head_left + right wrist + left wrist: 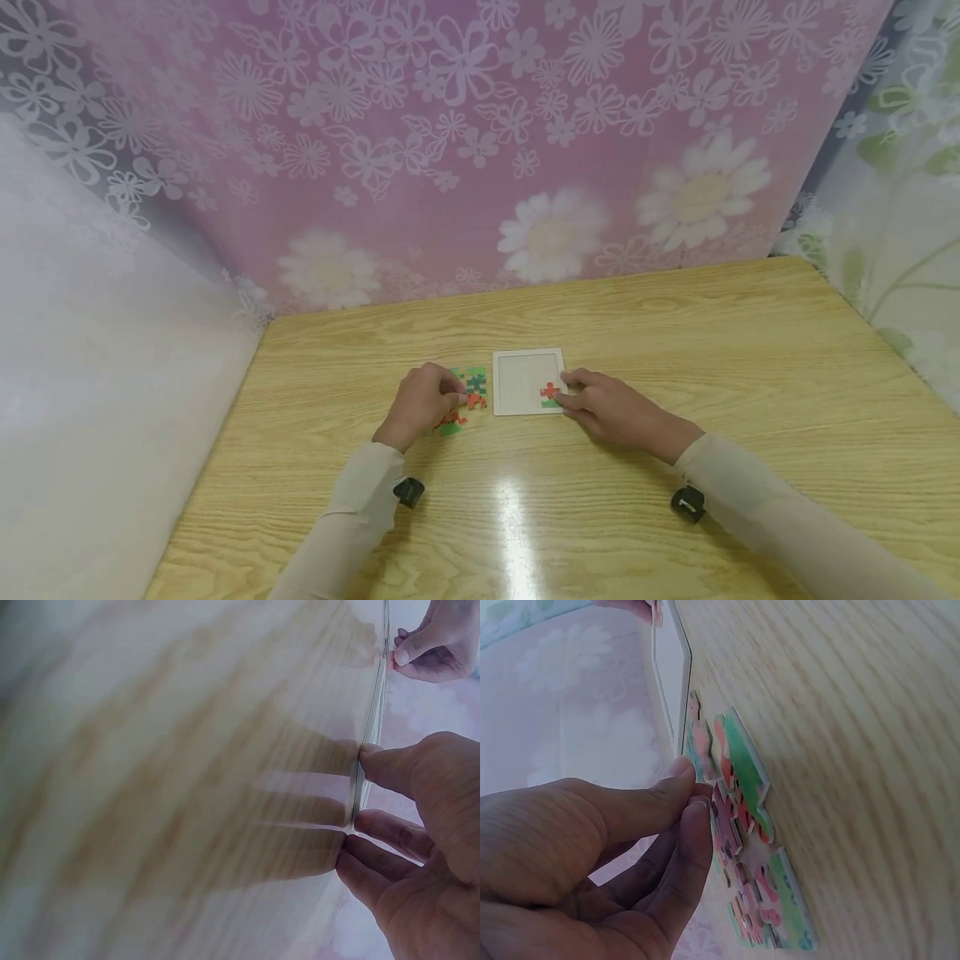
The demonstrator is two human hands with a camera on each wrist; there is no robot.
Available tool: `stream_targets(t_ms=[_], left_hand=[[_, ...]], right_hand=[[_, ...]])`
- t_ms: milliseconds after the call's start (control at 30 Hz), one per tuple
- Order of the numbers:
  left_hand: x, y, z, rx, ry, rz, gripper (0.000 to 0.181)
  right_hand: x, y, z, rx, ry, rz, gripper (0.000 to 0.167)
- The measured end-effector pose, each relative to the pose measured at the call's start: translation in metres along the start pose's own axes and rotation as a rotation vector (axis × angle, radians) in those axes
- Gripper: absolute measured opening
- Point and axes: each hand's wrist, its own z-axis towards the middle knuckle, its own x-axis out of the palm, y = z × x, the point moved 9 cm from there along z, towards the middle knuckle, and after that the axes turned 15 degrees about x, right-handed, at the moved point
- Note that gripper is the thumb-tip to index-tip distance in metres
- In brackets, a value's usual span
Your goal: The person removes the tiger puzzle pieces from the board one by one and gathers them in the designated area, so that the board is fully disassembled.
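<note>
A square white puzzle frame (517, 379) lies on the table, with a red-and-green jigsaw piece (550, 391) in its near right corner. My right hand (611, 408) holds the frame by its right edge, the thumb beside that piece. In the right wrist view the fingers of the right hand (409, 825) meet the frame's thin edge. To the left of the frame, my left hand (422, 404) pinches a small reddish puzzle piece (699, 790) between thumb and finger, mostly covered by the fingertips. Loose jigsaw pieces (742, 761) in green and red lie under and beside the left hand.
The wood-grain table (675, 333) reaches back to a pink flowered curtain (420, 167). A white sheet (90, 375) hangs along the left side and a leaf-patterned one (907, 208) along the right. Black bands (687, 504) sit on both sleeves.
</note>
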Motion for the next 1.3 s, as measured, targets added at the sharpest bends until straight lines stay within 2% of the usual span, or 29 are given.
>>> stream_targets(t_ms=[200,400,633,800,1100,1300], left_hand=[[-0.002,-0.003,0.003,0.007,-0.004,0.019,0.005],[0.001,-0.02,0.013,0.061,0.008,0.002,0.004],[0.021,-0.038,0.032,0.122,0.057,0.012,0.006],[0.037,-0.051,0.039,0.148,0.08,0.012,0.009],[0.064,-0.064,0.051,0.152,0.143,-0.009,0.019],[0.073,-0.07,0.056,0.144,0.145,-0.013,0.018]], right_hand=[[0.0,-0.001,0.0,0.002,0.002,0.004,0.022],[0.001,-0.001,0.001,0.009,0.007,-0.002,0.023],[0.001,-0.001,0.002,0.021,0.02,0.007,0.024],[0.004,-0.004,0.002,0.045,0.02,0.028,0.024],[0.001,-0.005,0.001,0.039,0.011,0.038,0.025],[-0.001,-0.007,0.002,0.028,0.011,0.047,0.025]])
